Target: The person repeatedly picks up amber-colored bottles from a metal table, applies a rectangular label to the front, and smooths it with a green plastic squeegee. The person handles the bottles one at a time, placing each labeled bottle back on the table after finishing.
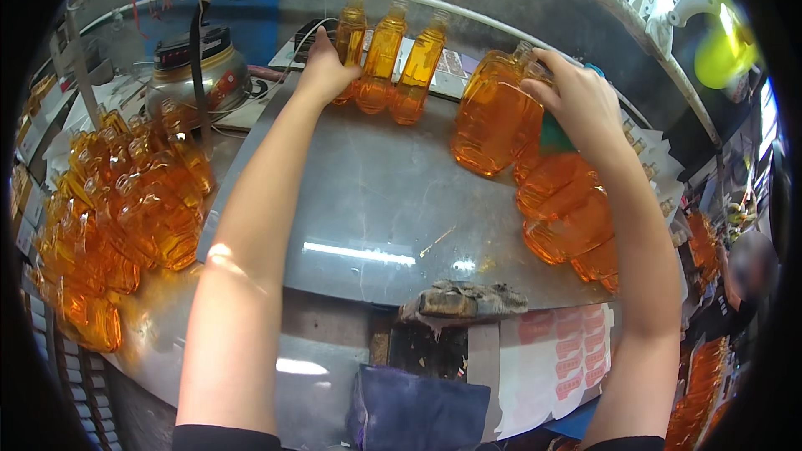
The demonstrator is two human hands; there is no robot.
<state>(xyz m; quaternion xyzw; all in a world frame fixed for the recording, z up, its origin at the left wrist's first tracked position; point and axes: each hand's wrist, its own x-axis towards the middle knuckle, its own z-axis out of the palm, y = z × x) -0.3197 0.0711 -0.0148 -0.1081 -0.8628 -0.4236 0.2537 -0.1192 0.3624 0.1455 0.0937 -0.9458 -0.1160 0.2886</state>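
Note:
Three bottles of amber liquid stand upright in a row at the far edge of the metal table [359,175], narrow sides toward me. My left hand [327,71] is around the leftmost bottle [350,38], thumb across its near side and the other fingers partly hidden behind it. The middle bottle [383,54] and the right bottle [419,67] stand free of my hands. To the right, my right hand [576,96] grips the neck of a broad, flat amber bottle [494,117], slightly tilted, its wide face toward me. More amber bottles [564,209] crowd beside my right forearm.
A large cluster of amber bottles [125,200] fills the left side. Behind it stands a round metal pot [200,79]. At the near edge lie a dirty folded rag [468,299], a dark blue cloth [422,409] and a label sheet [560,359]. A white pipe [493,21] crosses behind.

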